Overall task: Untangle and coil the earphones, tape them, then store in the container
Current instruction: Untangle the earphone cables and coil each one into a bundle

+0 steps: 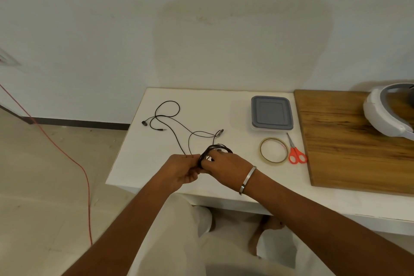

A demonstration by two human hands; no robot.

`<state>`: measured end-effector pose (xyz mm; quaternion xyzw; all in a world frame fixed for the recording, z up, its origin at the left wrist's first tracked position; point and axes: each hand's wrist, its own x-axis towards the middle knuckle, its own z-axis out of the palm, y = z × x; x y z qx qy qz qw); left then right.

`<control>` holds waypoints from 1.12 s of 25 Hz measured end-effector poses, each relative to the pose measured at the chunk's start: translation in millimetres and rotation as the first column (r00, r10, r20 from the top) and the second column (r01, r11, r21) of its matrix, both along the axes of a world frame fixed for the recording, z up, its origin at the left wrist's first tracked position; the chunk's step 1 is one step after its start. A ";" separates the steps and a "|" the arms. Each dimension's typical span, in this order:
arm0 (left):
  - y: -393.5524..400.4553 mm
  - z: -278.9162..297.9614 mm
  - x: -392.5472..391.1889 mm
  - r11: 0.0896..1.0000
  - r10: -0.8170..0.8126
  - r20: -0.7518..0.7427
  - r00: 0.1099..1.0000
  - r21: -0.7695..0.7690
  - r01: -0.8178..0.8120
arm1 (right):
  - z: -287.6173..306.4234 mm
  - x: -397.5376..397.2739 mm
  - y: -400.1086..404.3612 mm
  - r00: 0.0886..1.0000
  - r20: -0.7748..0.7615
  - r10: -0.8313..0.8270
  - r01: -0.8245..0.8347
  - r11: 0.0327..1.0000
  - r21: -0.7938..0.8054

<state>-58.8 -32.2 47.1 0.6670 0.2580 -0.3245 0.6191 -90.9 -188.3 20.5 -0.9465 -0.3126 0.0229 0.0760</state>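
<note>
Both hands meet mid-frame over the table: left hand and right hand grip pinching the earphones coil.

you get soft, even, slightly dim light, faint shadows, no glare, and wide-angle bending at the frame edges.

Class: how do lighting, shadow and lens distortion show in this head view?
Head view: soft even light, no glare; a broad faint shadow on the wall; wide-angle bending curves the table edges; the cable is sharp, the headset cut off at right.
</note>
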 end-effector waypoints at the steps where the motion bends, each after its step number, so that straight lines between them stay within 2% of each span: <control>1: 1.7 0.1 -0.7 1.000 -0.009 -0.006 1.000 -0.015 0.008 | -0.1 0.0 -0.5 1.000 0.001 0.007 -0.007 1.000 0.003; 8: 10.8 7.5 -2.8 0.979 -0.187 0.252 0.949 -0.034 0.202 | -1.0 -1.2 -5.2 0.998 0.031 -0.049 0.047 0.997 0.056; 12: 13.4 5.8 -6.5 0.942 -0.306 0.366 0.879 -0.020 0.336 | -6.0 -1.1 -8.8 1.000 0.000 0.003 -0.003 0.999 0.033; 17: 15.7 2.5 -3.6 0.911 -0.382 0.390 0.838 0.004 0.413 | -5.8 4.3 -7.6 0.985 -0.166 0.048 -0.056 0.997 -0.043; 21: 13.5 -1.5 -4.5 0.890 -0.433 0.389 0.813 0.044 0.453 | -0.2 1.9 -3.6 0.980 -0.172 0.101 -0.100 0.995 0.017; 24: 12.0 -6.3 -4.6 0.907 -0.400 0.395 0.827 0.040 0.419 | 1.3 3.5 -1.4 0.976 -0.182 0.121 -0.104 0.990 0.099; 26: 12.7 -11.1 -6.3 0.938 -0.302 0.337 0.892 -0.063 0.341 | 3.2 5.9 -2.9 0.975 -0.187 0.117 -0.097 0.989 0.115; 28: 13.5 -14.4 -8.4 0.952 -0.155 0.214 0.965 -0.227 0.204 | 4.1 7.3 -4.8 0.974 -0.198 0.106 -0.082 0.988 0.128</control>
